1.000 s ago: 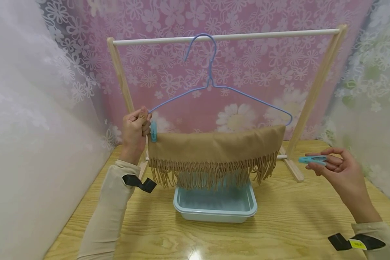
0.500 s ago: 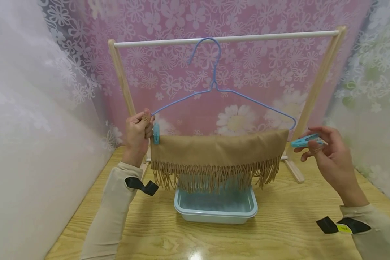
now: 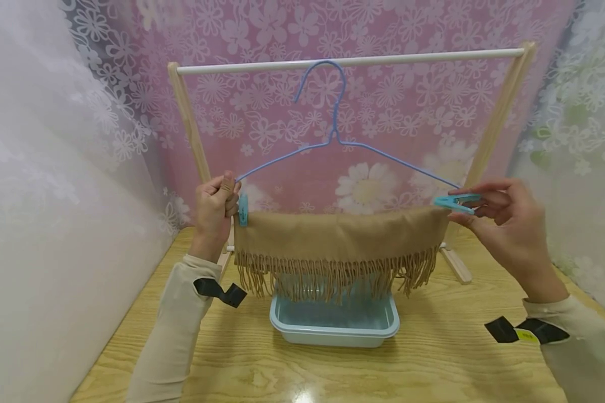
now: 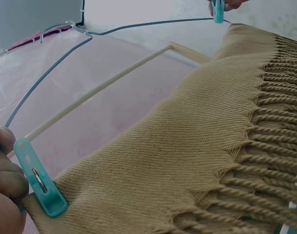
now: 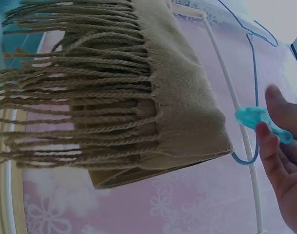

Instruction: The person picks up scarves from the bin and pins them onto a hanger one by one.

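Observation:
A tan fringed scarf [image 3: 338,235] hangs folded over the bottom of a blue wire hanger [image 3: 335,120]. My left hand [image 3: 214,207] grips the hanger's left corner. Just beside those fingers, a light-blue clothespin [image 4: 40,178] is clipped on the scarf's left end. Between thumb and fingers my right hand [image 3: 509,229] pinches a second light-blue clothespin [image 3: 456,202], its tip at the scarf's upper right corner. In the right wrist view this second clothespin [image 5: 264,124] is beside the hanger wire, apart from the scarf cloth.
Behind the hanger stands a wooden rack with a white top rod [image 3: 413,59]; its right post [image 3: 501,112] rises behind my right hand. A pale blue basin [image 3: 333,338] sits on the wooden table [image 3: 262,369] beneath the scarf. Patterned curtains enclose the back and sides.
My right hand has moved left and up with its clothespin, from well right of the scarf to its upper right corner. The hanger and scarf have shifted slightly right and down with my left hand.

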A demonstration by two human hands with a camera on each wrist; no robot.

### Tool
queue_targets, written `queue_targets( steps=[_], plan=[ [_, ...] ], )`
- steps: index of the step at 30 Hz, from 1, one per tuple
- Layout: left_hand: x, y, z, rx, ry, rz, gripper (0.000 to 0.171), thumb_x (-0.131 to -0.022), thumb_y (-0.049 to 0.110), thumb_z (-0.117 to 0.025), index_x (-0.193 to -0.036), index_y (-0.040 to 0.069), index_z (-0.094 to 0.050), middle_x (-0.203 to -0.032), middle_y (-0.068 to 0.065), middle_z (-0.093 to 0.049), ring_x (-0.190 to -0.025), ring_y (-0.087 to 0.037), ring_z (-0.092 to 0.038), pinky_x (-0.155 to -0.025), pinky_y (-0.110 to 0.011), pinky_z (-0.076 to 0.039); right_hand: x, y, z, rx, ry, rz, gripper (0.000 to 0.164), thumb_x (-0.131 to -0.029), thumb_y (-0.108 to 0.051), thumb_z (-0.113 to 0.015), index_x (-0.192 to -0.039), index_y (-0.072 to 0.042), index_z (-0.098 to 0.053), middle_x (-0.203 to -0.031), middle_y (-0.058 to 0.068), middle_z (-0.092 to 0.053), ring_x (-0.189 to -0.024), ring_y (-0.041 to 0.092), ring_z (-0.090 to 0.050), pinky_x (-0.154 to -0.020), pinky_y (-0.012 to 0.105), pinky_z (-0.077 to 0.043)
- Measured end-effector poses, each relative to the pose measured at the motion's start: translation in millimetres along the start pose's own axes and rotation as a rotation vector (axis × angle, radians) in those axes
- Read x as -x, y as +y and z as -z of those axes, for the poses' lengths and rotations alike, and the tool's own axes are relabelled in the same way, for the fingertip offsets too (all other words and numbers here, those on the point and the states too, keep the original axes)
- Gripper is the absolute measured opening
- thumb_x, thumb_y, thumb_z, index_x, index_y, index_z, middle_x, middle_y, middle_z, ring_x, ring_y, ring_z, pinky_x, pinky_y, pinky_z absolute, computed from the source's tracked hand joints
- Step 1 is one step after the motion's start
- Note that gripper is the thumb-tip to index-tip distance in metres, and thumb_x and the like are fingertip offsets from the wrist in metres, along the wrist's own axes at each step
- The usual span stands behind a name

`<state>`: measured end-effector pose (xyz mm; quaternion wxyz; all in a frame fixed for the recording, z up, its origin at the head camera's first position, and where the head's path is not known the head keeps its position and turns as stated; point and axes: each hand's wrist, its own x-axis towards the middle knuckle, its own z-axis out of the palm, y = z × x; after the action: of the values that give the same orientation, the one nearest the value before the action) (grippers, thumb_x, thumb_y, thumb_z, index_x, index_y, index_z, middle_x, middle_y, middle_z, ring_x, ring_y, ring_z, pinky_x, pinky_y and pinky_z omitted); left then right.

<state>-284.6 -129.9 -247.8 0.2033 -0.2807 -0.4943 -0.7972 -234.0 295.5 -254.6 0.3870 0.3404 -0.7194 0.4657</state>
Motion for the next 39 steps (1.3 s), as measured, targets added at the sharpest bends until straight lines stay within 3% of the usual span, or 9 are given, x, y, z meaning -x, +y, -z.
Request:
queue_targets(
  steps=[4, 8, 13, 16, 20, 26, 28, 32, 39],
  plan=[
    [1.1, 0.6, -0.1, 0.001, -0.008, -0.003, 0.043, -0.097, 0.023, -0.057, -0.056, 0.009, -0.052, -0.046, 0.007, -0.029, -0.037, -0.004, -0.017, -0.039, -0.022, -0.008, -5.0, -1.8, -1.4, 0.040, -0.051, 0.059, 0.028, -0.066, 0.029, -0.069, -0.090, 0.017, -0.064, -0.101, 0.011, -0.073, -0.084, 0.008, -0.070, -0.068, 0.014, -0.053],
    [2.1, 1.8, -1.1, 0.009, -0.016, -0.012, 0.043, -0.096, 0.024, -0.058, -0.057, 0.008, -0.054, -0.045, 0.007, -0.029, -0.037, -0.005, -0.015, -0.039, -0.022, -0.007, -7.0, -0.3, -4.3, 0.186, -0.139, 0.176, 0.005, -0.088, 0.007, -0.063, -0.089, 0.011, -0.064, -0.103, 0.007, -0.069, -0.081, -0.002, -0.063, -0.071, 0.007, -0.048],
    [3.2, 5.0, -4.3, 0.002, -0.020, -0.025, 0.044, -0.093, 0.028, -0.062, -0.055, 0.009, -0.052, -0.045, 0.007, -0.028, -0.037, -0.006, -0.014, -0.038, -0.022, -0.007, -9.8, -1.9, -5.5, 0.312, -0.162, 0.250, 0.036, -0.098, -0.026, -0.054, -0.092, 0.009, -0.061, -0.096, 0.009, -0.064, -0.085, -0.011, -0.054, -0.076, 0.002, -0.043],
    [3.4, 8.1, -6.2, 0.000, -0.022, -0.023, 0.045, -0.092, 0.030, -0.064, -0.055, 0.008, -0.051, -0.046, 0.007, -0.029, -0.037, -0.005, -0.016, -0.038, -0.022, -0.007, -13.0, -8.2, -0.8, 0.304, -0.143, 0.185, 0.028, -0.092, -0.013, -0.065, -0.104, 0.011, -0.060, -0.096, -0.007, -0.065, -0.086, -0.012, -0.057, -0.077, 0.002, -0.045],
    [4.0, 11.8, -7.0, 0.001, -0.021, -0.025, 0.043, -0.091, 0.031, -0.065, -0.057, 0.007, -0.054, -0.047, 0.007, -0.029, -0.037, -0.005, -0.016, -0.038, -0.022, -0.007, -17.4, -18.6, 9.7, 0.264, -0.132, 0.105, 0.045, -0.079, 0.004, -0.074, -0.117, 0.014, -0.054, -0.104, -0.019, -0.063, -0.084, -0.008, -0.060, -0.074, 0.004, -0.047],
    [4.5, 13.2, -7.2, 0.000, -0.012, -0.035, 0.044, -0.092, 0.030, -0.064, -0.056, 0.007, -0.054, -0.047, 0.008, -0.028, -0.038, -0.006, -0.014, -0.038, -0.021, -0.007, -20.9, -22.6, 23.1, 0.331, -0.156, 0.162, 0.033, -0.079, -0.008, -0.078, -0.106, 0.007, -0.069, -0.094, -0.008, -0.070, -0.075, -0.010, -0.060, -0.068, 0.004, -0.047],
    [4.7, 12.9, -7.4, -0.003, -0.009, -0.036, 0.044, -0.093, 0.028, -0.063, -0.056, 0.007, -0.053, -0.047, 0.008, -0.029, -0.038, -0.006, -0.014, -0.038, -0.020, -0.007, -21.7, -21.9, 24.1, 0.387, -0.186, 0.239, 0.029, -0.088, -0.018, -0.071, -0.104, 0.005, -0.071, -0.093, 0.001, -0.071, -0.073, -0.012, -0.057, -0.067, 0.003, -0.045],
    [5.0, 12.2, -7.3, -0.002, -0.011, -0.031, 0.043, -0.094, 0.027, -0.062, -0.056, 0.007, -0.053, -0.048, 0.008, -0.030, -0.038, -0.006, -0.014, -0.037, -0.020, -0.007, -22.1, -22.4, 19.6, 0.458, -0.237, 0.367, 0.054, -0.100, -0.042, -0.046, -0.108, 0.006, -0.069, -0.096, 0.014, -0.069, -0.077, -0.014, -0.051, -0.069, 0.002, -0.042],
    [5.2, 12.8, -7.3, 0.006, -0.023, -0.050, 0.042, -0.093, 0.026, -0.064, -0.057, 0.006, -0.055, -0.047, 0.007, -0.031, -0.038, -0.006, -0.013, -0.038, -0.021, -0.006, -20.8, -21.9, 5.8, 0.402, -0.252, 0.303, 0.062, -0.090, -0.052, -0.057, -0.119, 0.003, -0.062, -0.100, -0.003, -0.070, -0.081, -0.014, -0.057, -0.074, 0.004, -0.046]
  ],
)
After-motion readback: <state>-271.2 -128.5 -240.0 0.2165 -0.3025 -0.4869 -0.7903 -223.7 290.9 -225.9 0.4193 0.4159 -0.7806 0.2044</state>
